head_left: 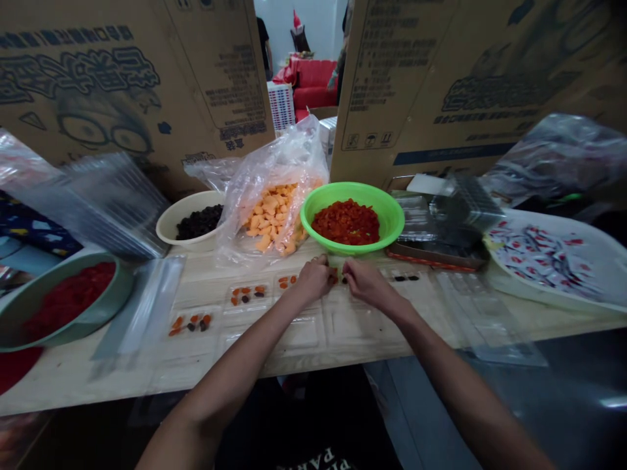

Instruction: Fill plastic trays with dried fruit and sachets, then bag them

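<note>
My left hand is closed in a pinch over a row of clear plastic trays. Orange-red pieces show at its fingertips, but I cannot make out what it grips. Close beside it my right hand is also closed, its fingertips by a dark piece; what they hold is hidden. To the left, a clear tray carries small orange-red and dark dried-fruit-like pieces, and another group of such pieces lies farther left. Two dark pieces lie right of my hands. Just behind stands a green bowl of chopped orange-red pieces.
A plastic bag of orange chunks and a cream bowl of dark pieces stand behind. A grey-green bowl of red pieces is at left. At right are clear boxes and a white basin of small packets. Cardboard rises behind.
</note>
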Demonstrator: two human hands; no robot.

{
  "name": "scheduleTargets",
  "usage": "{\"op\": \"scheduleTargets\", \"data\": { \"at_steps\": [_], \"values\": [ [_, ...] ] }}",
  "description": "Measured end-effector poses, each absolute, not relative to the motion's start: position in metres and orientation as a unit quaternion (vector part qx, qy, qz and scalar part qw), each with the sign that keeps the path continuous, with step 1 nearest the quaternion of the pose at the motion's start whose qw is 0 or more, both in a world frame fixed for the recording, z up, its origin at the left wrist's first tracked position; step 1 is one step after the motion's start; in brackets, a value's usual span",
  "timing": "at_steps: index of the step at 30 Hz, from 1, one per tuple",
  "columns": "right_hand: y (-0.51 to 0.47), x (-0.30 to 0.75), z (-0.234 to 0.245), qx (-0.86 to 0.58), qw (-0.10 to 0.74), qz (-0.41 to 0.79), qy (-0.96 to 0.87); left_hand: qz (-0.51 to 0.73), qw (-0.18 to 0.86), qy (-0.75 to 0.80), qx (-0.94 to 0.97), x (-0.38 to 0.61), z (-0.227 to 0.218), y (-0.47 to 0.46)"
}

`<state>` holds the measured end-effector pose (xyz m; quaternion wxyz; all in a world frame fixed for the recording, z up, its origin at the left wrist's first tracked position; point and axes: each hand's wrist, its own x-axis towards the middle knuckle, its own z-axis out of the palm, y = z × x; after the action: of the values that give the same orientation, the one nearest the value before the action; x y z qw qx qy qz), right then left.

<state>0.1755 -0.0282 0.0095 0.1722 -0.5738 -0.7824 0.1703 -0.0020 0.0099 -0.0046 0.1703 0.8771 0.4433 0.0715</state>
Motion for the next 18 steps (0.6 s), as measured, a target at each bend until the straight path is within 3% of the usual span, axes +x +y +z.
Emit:
{"op": "scheduleTargets", "data": {
  "at_steps": [4, 8, 10, 14, 18],
  "values": [
    [-0.038, 0.169, -0.002, -0.613, 0.116, 0.082, -0.777, 0.063, 0.168, 0.447, 0.876, -0.007, 0.001, 0.006],
    [-0.022, 0.191, 0.038, -0.608, 0.204, 0.104, -0.760, 0.079, 0.156, 0.463, 0.869, -0.009, 0.003, 0.005],
    [0.003, 0.199, 0.060, -0.635, 0.208, 0.128, -0.733, 0.088, 0.144, 0.450, 0.877, -0.003, 0.003, 0.005],
    [0.059, 0.181, 0.083, -0.666, 0.120, 0.178, -0.714, 0.061, 0.124, 0.388, 0.911, 0.017, -0.001, -0.001],
    [0.097, 0.155, 0.073, -0.658, 0.049, 0.193, -0.726, 0.038, 0.117, 0.399, 0.909, 0.030, -0.018, 0.005]
  ]
}}
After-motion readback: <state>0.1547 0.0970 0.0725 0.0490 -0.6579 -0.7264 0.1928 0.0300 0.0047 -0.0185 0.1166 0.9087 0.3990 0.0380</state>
